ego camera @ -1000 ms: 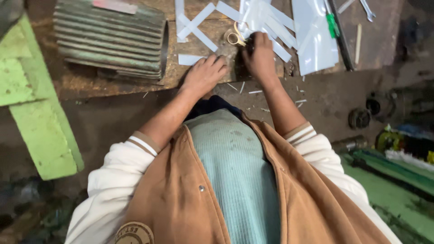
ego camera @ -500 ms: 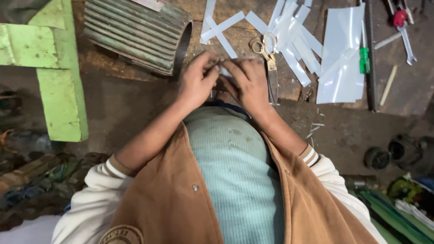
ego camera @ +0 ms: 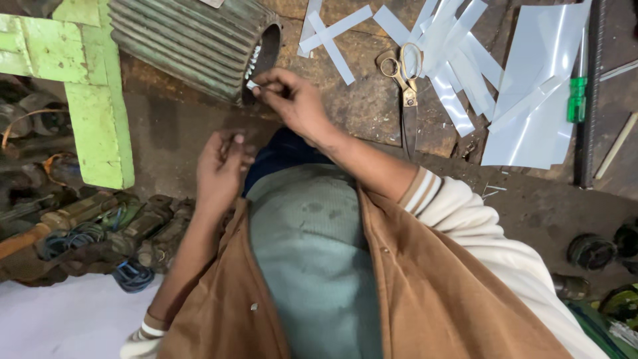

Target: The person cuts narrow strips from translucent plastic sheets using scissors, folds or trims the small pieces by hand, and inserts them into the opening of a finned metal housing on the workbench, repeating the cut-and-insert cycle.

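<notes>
workshop | grimy workbench (ego camera: pixel 372 113) | ribbed motor housing (ego camera: pixel 193 40) | scissors (ego camera: pixel 402 80) | screwdriver (ego camera: pixel 577 93)

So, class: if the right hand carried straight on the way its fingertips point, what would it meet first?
The right hand pinches a small white strip and points left toward the ribbed motor housing. It would probably meet the rim of the housing's open end first, though depth is hard to judge.
</notes>
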{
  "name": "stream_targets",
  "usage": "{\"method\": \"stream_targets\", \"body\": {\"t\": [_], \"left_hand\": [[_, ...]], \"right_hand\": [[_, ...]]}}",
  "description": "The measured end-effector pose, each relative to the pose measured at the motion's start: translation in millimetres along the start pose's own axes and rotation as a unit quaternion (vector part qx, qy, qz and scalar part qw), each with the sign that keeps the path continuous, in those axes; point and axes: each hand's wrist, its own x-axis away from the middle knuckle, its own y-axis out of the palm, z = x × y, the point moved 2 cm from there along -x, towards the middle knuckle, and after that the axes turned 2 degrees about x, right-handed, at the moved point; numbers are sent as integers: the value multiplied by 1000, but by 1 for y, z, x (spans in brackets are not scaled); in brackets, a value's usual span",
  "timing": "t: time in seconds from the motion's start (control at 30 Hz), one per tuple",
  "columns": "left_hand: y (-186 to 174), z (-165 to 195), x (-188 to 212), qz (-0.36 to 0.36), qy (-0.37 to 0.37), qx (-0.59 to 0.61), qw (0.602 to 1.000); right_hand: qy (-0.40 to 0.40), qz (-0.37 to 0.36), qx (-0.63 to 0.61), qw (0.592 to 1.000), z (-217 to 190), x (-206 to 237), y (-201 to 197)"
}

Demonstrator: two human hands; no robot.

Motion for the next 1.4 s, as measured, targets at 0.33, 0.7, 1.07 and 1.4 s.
{"method": "stream_targets", "body": {"t": [0.33,0.7,1.07,1.4], "left_hand": [[-20,-27,12,47,4,-4,999],[-27,-31,3,54,3,2,999],[-35,-26,-11,53,-13,-1,999],[-83,-8,-56,164,66,-61,982]], "right_hand": [[34,8,-65,997,25,-15,12],[-5,-37,21,999,10,-35,-8],[-91,5,201,975,-13,-28,-11],[-89,16,230,969,-3,-27,-13]]}}
